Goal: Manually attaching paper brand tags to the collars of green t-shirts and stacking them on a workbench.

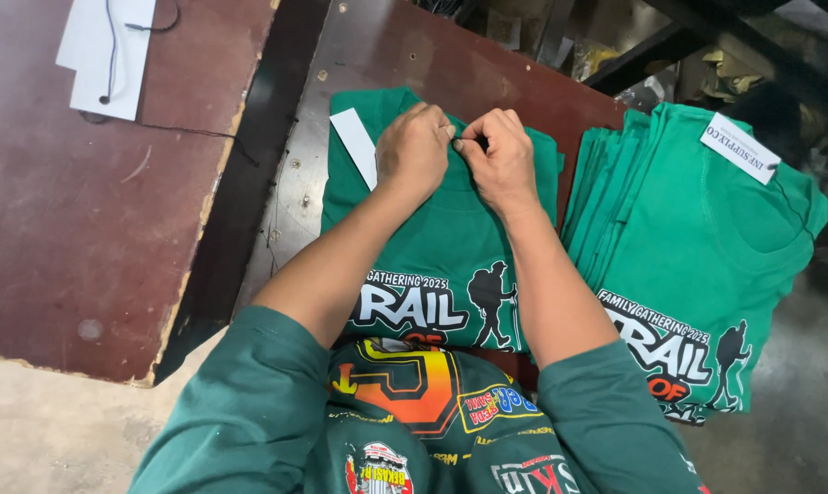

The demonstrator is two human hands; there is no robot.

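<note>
- green shirt (450, 229) lies mid-frame under both hands, its collar at the fingertips.
- left hand (416, 148) and right hand (499, 155) each pinch the collar.
- shirt stack (706, 265) lies at right.

green shirt (450, 229) matt knit cloth, print on it slightly glossy. stack of green shirts (697, 247) same cloth, white paper tag (739, 148). table (112, 229) worn reddish wood board, semi-gloss, chipped edges. paper strip (355, 144) matt.
</note>
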